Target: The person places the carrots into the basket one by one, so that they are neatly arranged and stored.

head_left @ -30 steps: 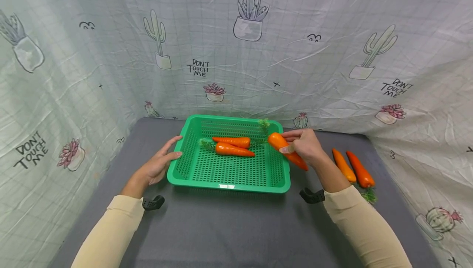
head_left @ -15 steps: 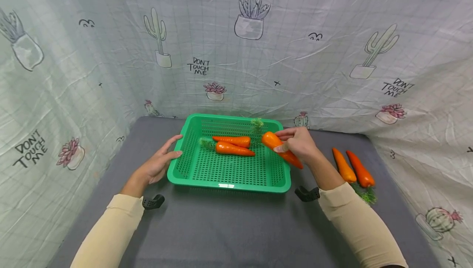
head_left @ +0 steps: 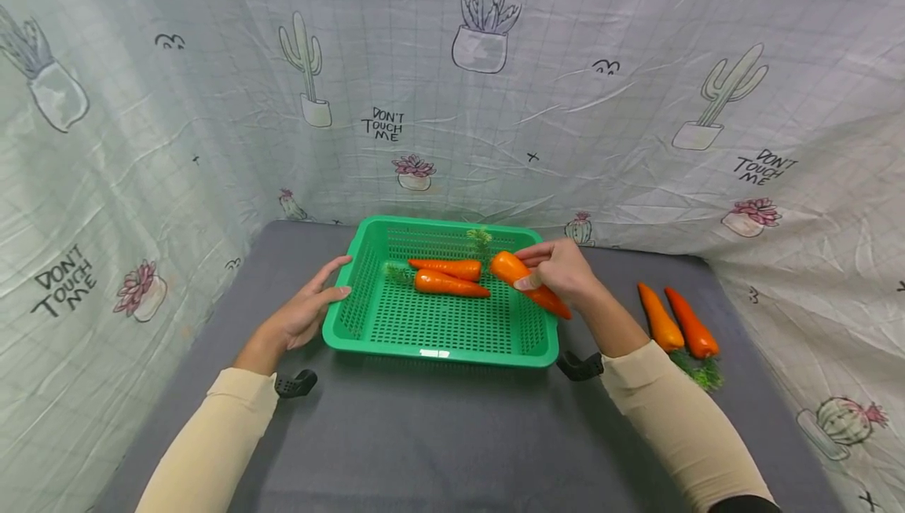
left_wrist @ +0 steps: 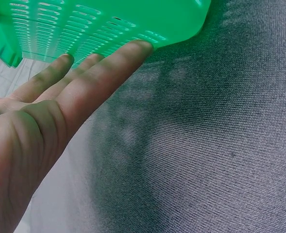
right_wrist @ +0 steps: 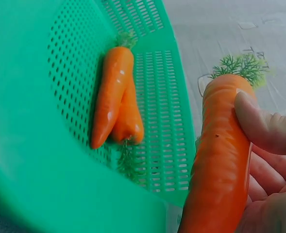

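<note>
My right hand grips an orange carrot with a green leafy top, thumb on one side and fingers on the other. It holds this carrot over the right part of a green perforated plastic basket, tip pointing toward me and to the right. Fingers of my left hand lie straight against the basket's left side; the left wrist view shows the fingertips right at its wall. Inside the basket, a front carrot and a rear carrot lie side by side, leafy tops at opposite ends.
On the grey table, to the right of my right forearm, lie a lighter orange carrot and a redder carrot, leafy tops toward me. A printed curtain surrounds the table at the back and sides.
My right hand has moved left with the carrot, from the basket's right rim to further over its inside. My left hand stays at the left side, and the other carrots have not moved.
</note>
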A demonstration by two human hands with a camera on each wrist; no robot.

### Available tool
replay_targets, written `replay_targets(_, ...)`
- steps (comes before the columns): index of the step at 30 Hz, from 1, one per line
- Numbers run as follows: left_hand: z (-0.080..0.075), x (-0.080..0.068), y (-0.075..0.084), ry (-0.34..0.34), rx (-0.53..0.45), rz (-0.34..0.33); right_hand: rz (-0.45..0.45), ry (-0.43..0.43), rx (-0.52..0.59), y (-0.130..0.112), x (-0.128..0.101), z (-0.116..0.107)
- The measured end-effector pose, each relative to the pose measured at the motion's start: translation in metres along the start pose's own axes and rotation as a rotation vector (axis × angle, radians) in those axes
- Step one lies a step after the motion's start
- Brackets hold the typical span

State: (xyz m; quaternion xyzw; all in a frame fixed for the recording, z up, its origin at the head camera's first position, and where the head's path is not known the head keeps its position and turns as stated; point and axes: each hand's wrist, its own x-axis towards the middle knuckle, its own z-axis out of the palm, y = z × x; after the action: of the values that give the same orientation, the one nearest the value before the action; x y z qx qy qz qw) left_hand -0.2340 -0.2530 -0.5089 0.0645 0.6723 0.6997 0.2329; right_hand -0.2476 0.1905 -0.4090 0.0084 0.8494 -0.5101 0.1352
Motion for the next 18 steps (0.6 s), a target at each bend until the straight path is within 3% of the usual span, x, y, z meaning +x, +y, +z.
replay_targets(18,0.0,0.0,0.0,-0.003,-0.016,-0.009,-0.038,-0.069,-0.006,-0.012,0.01,0.012)
